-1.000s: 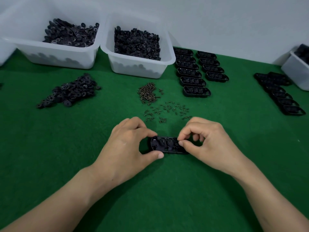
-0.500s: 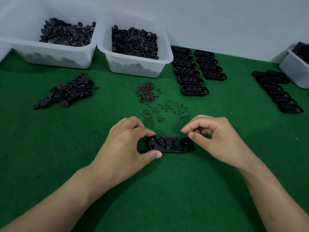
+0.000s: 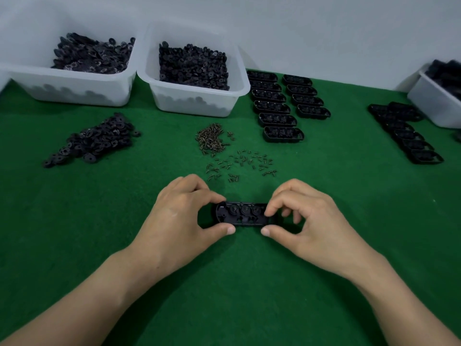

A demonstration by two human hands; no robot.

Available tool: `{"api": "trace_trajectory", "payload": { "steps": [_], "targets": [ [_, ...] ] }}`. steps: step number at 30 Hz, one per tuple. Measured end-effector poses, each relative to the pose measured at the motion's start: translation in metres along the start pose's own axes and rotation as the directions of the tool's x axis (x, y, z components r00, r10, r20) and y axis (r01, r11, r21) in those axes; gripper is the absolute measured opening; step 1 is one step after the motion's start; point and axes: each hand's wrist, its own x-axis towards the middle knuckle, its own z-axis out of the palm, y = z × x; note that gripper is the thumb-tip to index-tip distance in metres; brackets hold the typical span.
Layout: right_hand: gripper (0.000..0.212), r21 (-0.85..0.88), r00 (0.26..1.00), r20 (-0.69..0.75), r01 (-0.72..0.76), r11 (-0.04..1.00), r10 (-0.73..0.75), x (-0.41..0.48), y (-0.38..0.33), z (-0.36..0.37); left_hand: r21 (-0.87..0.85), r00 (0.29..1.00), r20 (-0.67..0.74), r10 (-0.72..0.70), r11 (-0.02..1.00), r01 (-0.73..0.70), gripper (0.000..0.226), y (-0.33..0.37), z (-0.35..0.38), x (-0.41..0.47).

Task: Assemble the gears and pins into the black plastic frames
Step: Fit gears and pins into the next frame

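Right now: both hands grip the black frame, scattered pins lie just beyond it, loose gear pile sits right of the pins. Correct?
One error: in the head view the loose gear pile sits left of the scattered pins, not right. Left hand and right hand do grip the black frame.

Black frame (image 3: 243,218) with three gears (image 3: 245,210) seated.
Flat on the green counter (image 3: 249,283), long axis crosswise; loose pins (image 3: 240,162) scattered just beyond.

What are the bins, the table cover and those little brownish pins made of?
Bins: translucent white plastic, likely; dark parts show through the walls.
Cover: green felt-like cloth, matte and fuzzy.
Pins: probably metal, brownish with faint glints; too small to be sure.
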Motion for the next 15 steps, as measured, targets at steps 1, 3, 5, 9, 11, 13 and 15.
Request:
{"api": "trace_trajectory", "payload": {
  "steps": [1, 3, 5, 9, 11, 13, 15],
  "targets": [
    [0.014, -0.013, 1.0, -0.016, -0.003, 1.0, 0.003, -0.002, 0.0, 0.003, 0.002, 1.0, -0.002, 0.0, 1.0, 0.0, 0.049, 0.0, 0.0, 0.0],
    [0.011, -0.036, 0.998, -0.064, -0.005, 0.999, 0.002, -0.006, -0.001, 0.008, 0.01, 1.0, -0.008, 0.002, 1.0, -0.002, 0.049, 0.002, -0.001, -0.001],
    [0.008, -0.038, 0.996, -0.092, -0.004, 0.999, 0.001, -0.01, 0.0, 0.012, 0.024, 1.0, 0.0, 0.007, 1.0, -0.007, 0.054, 0.005, -0.001, -0.002],
    [0.011, 0.004, 0.996, -0.078, -0.036, 0.999, 0.036, -0.02, 0.007, 0.003, -0.02, 0.998, 0.056, 0.012, 1.0, -0.011, 0.061, 0.019, 0.002, -0.007],
    [0.014, 0.026, 0.995, -0.082, -0.063, 0.998, 0.065, -0.025, 0.016, -0.007, -0.126, 0.996, 0.093, -0.005, 0.992, 0.017, 0.061, 0.031, 0.007, -0.007],
    [0.014, 0.034, 0.989, -0.105, -0.098, 0.995, 0.101, -0.03, 0.028, -0.019, -0.332, 0.982, 0.177, -0.062, 0.936, 0.118, 0.053, 0.043, 0.014, -0.003],
    [0.013, 0.013, 0.98, -0.149, -0.132, 0.991, 0.132, -0.032, 0.042, -0.03, -0.515, 0.947, 0.302, -0.111, 0.817, 0.26, 0.045, 0.056, 0.021, 0.005]
  ]
}}
